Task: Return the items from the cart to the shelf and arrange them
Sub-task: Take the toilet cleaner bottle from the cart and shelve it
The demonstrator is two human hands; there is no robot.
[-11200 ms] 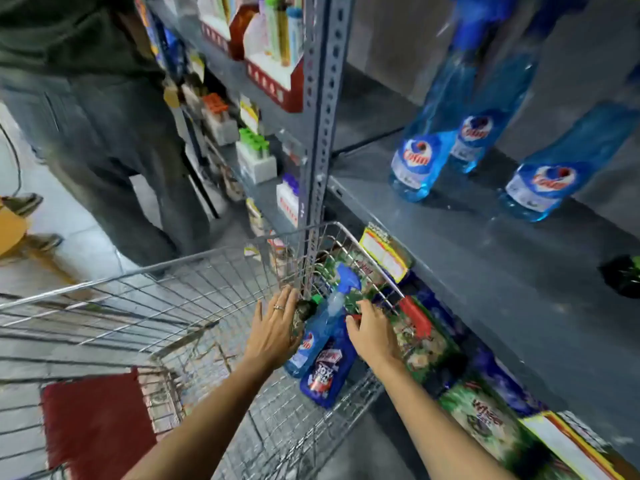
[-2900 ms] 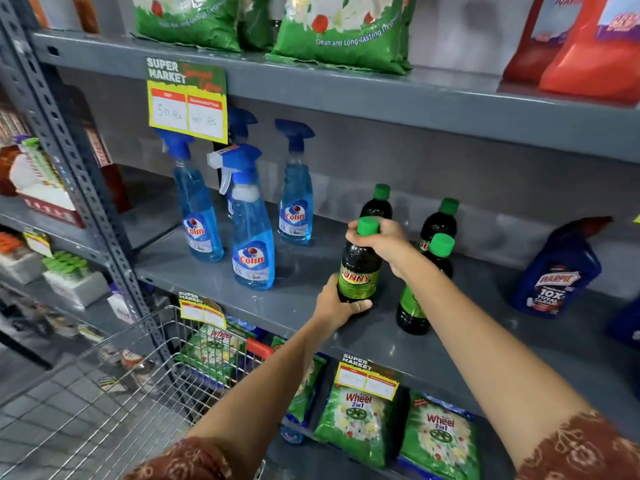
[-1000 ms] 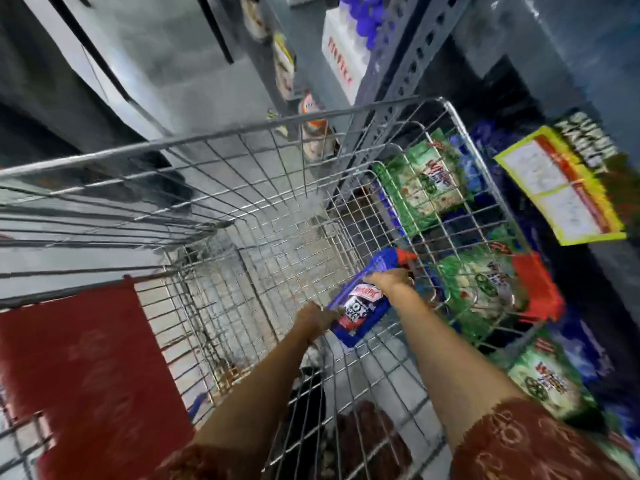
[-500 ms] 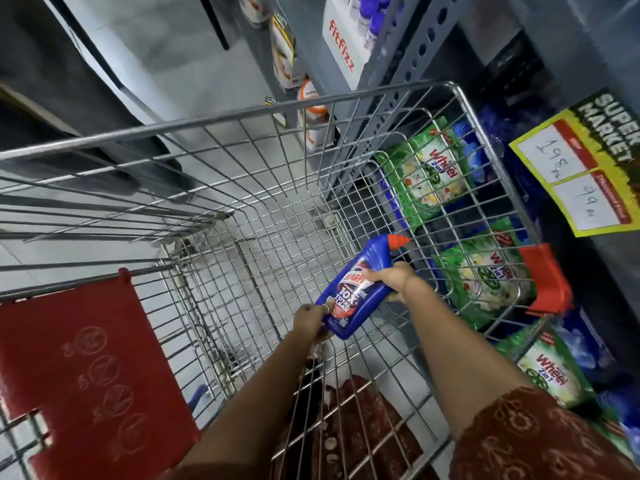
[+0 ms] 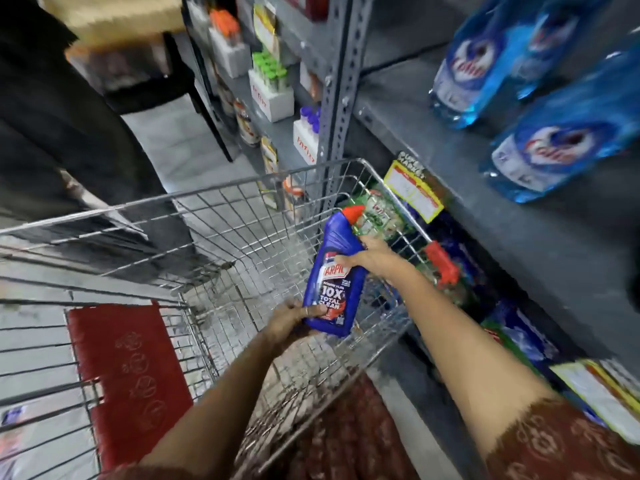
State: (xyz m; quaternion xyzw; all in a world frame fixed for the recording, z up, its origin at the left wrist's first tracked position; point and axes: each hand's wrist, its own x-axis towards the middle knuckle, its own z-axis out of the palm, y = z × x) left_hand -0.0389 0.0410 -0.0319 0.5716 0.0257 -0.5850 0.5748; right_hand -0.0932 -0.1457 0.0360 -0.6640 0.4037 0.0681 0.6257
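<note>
I hold a dark blue cleaner bottle (image 5: 335, 289) with a red cap, nearly upright, above the wire cart (image 5: 221, 233). My left hand (image 5: 289, 320) grips its base and my right hand (image 5: 372, 259) grips its upper body. The cart basket beneath shows no other items. The grey shelf (image 5: 485, 188) lies to the right, at about the height of the cart's rim, with blue spray bottles (image 5: 561, 147) standing on it.
A red fold-down seat flap (image 5: 128, 372) sits at the cart's near left. Green detergent packs (image 5: 381, 216) fill the lower shelf behind the cart. A yellow price tag (image 5: 414, 190) hangs from the shelf edge. A person in dark clothes (image 5: 62, 133) stands at the far left.
The blue bottle has risen out of the cart bottom and tipped more upright in both hands. The view has swung up toward the shelf.
</note>
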